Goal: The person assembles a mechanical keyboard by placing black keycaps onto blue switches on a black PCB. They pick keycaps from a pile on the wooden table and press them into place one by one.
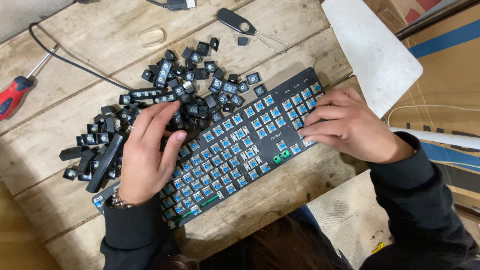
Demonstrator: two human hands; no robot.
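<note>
Keyboard [235, 145], black and stripped of its caps so that rows of blue switches show, lies at a slant on a table [280, 195] of worn wooden planks, its right end farther from the person than its left. Left hand [147, 150] rests on the left part of the keyboard, fingers spread and loosely curved, fingertips at the edge of a pile of keycaps [185, 85]; I cannot tell whether it grips anything. Right hand [350, 125] lies flat on the right end of the keyboard, fingers stretched out to the left over the switches, holding nothing that shows. The black keycaps are heaped on the table just beyond and left of the keyboard, many upside down, a few long ones near the left hand. A wire key puller [245, 27] with a black handle lies farther off, past the pile. A screwdriver [17, 92] with a red handle lies at the left edge, and a black cable [65, 60] runs beside it. A white board [375, 50] lies at the far right, next to cardboard [445, 80] with blue stripes.
</note>
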